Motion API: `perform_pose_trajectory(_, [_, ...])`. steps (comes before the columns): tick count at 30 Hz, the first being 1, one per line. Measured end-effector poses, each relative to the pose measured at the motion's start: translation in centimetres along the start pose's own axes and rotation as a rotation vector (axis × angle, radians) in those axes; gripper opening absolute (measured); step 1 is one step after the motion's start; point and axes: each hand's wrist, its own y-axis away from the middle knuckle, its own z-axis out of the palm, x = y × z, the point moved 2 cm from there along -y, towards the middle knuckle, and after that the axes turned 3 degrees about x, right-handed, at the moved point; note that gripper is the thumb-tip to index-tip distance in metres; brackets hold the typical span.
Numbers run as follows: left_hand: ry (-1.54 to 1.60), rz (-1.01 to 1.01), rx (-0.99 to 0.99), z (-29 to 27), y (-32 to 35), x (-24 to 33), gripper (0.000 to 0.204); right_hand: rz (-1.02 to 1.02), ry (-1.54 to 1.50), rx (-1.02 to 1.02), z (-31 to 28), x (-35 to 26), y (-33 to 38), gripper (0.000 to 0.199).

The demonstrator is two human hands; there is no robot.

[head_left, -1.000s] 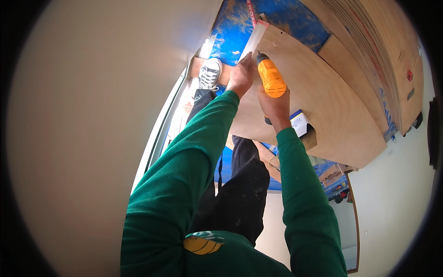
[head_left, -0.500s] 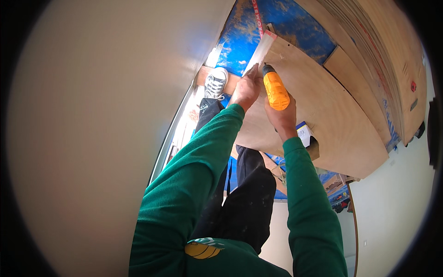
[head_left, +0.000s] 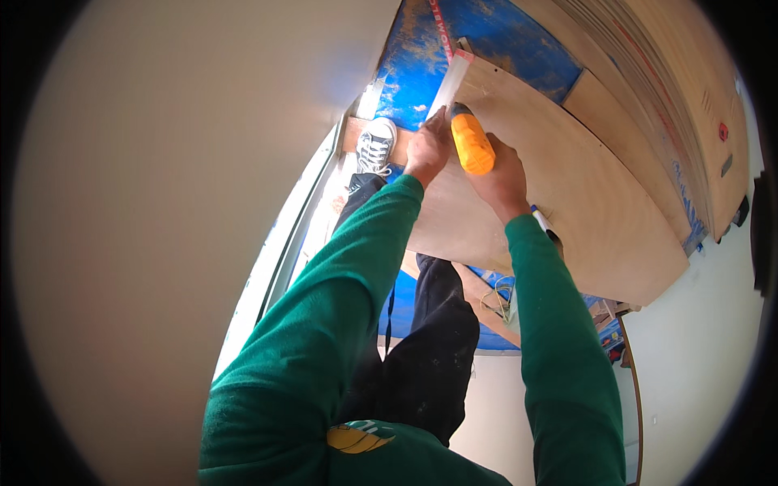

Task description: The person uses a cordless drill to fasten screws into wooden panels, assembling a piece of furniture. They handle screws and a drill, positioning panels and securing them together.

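A large plywood panel lies in front of me, with a pale wooden strip along its left edge. My left hand is closed over that strip, fingertips pointing away from me; whether they also pinch something small cannot be made out. My right hand grips an orange power drill. The drill's dark nose is beside my left fingertips, close to the strip. Its bit is not visible, and my right hand hides the handle.
Blue sheeting covers the floor. Stacked boards stand along the right. A small box rests on the panel, partly behind my right forearm. A pale wall rises at the left, near my sneaker.
The drill has moved left and slightly away from me, its nose now nearer the strip and my left fingertips. My right forearm now covers more of the box. The view has shifted slightly.
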Motion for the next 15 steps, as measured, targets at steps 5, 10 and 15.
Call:
perform_pose_trajectory(5, [-0.111, -0.002, -0.099, -0.1, -1.0, -1.9, 0.056, -0.263, 0.338, 0.036, -1.7, -0.1, 1.1, 0.020])
perform_pose_trajectory(10, [-0.074, 0.161, -0.080, -3.9, -1.0, -8.9, 0.058, 0.020, -0.047, 0.052, 0.6, 3.1, 15.3, 0.023])
perform_pose_trajectory(15, [-0.242, -0.033, -0.223, -11.6, 5.3, -17.8, 0.060, 0.555, -0.527, 0.086, 5.1, 8.3, 33.0, 0.032])
